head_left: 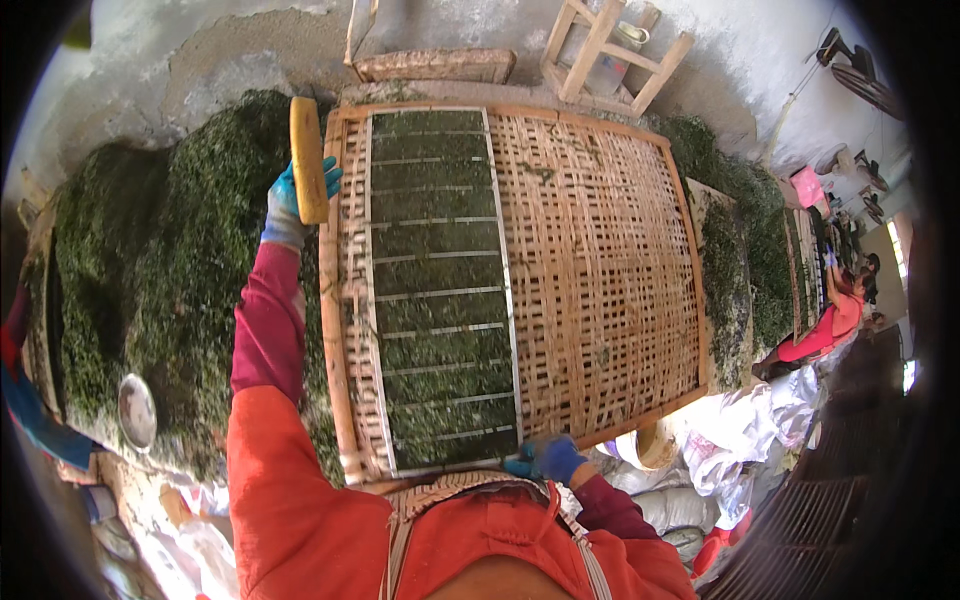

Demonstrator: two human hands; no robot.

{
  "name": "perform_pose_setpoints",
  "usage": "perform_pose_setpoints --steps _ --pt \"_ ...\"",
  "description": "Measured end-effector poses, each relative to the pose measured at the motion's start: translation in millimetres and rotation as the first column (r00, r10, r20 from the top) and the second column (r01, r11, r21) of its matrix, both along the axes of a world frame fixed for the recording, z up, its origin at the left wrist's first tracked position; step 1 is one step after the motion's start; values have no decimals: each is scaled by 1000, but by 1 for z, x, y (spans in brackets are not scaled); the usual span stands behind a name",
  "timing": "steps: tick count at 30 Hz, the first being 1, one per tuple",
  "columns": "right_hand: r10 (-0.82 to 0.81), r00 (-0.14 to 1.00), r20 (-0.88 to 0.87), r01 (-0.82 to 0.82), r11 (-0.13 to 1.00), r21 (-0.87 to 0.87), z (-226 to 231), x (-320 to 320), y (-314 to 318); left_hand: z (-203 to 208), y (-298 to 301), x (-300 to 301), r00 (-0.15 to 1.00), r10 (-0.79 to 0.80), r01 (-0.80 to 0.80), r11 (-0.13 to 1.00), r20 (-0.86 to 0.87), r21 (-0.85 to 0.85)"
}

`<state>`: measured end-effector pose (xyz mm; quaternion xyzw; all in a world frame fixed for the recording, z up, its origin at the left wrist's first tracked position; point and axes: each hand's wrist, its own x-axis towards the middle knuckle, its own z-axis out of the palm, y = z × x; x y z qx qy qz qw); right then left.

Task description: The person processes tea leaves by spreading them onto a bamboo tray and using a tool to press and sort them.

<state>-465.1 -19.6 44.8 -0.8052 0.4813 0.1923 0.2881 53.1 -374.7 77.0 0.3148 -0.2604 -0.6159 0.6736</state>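
Note:
My left hand (287, 198), in a blue glove, is closed on a long yellow block (309, 160) with rounded ends. It holds the block upright at the far left corner of a woven bamboo rack (600, 270). On the rack's left part lies a narrow white frame (445, 257), divided by crossbars into several strips filled with shredded dark green seaweed-like stuff (440, 308). My right hand (555, 460), also gloved in blue, is at the frame's near right corner, its fingers curled at the edge; their tips are partly hidden.
Large heaps of the green stuff (190, 220) lie left of the rack, more (765, 250) to the right. A metal bowl (137, 412) sits by the left heap. A wooden stool (615, 55) stands behind. Another person (835, 320) works at far right; white sacks (740, 420) lie below.

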Motion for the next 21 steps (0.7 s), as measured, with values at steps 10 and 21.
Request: perform_pose_setpoints --steps 10,21 --pt "-6 985 -175 39 982 185 -19 10 -33 3 -182 36 67 377 150 912 924 -383" --pt "10 995 -101 -8 1000 16 -37 -1 -10 42 -213 11 -338 416 233 906 844 -354"
